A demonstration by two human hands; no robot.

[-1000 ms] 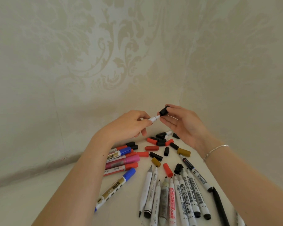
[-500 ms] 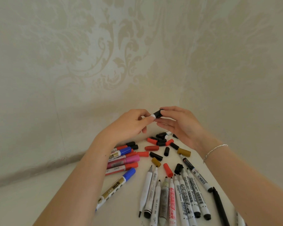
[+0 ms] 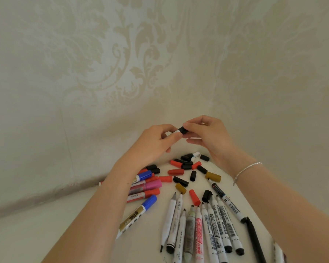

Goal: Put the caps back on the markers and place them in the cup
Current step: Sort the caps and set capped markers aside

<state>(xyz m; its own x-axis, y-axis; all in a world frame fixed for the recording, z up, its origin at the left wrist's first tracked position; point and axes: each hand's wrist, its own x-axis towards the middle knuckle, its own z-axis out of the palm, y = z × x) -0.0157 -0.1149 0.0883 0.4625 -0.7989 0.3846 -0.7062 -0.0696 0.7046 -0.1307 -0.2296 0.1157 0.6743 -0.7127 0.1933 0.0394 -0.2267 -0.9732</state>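
Patterned cream wallpaper is filling most of my view, and a pale table point(image 3: 80, 224) is running into the corner where I am working. My left hand point(image 3: 152, 143) is gripping the white marker point(image 3: 177, 131) with curled fingers, most of the barrel hidden inside the fist, and my right hand point(image 3: 207, 133) is pinching the black cap point(image 3: 183, 130) between thumb and fingertips. A second ago the cap was standing clear of the bare tip; now it is sitting over the marker's end with only a sliver of white showing — so I judge this cap is seated or nearly so, and the marker is about ready for the cup. No cup is appearing in my view, so I cannot tell where it goes. Both hands are also riding slightly higher than before, well above the table. Everything else is lying as it was: loose caps point(image 3: 186, 166) scattered toward the far corner, capped markers point(image 3: 146, 185) along the left edge, uncapped markers point(image 3: 199, 230) fanned at the near edge — plenty left to do
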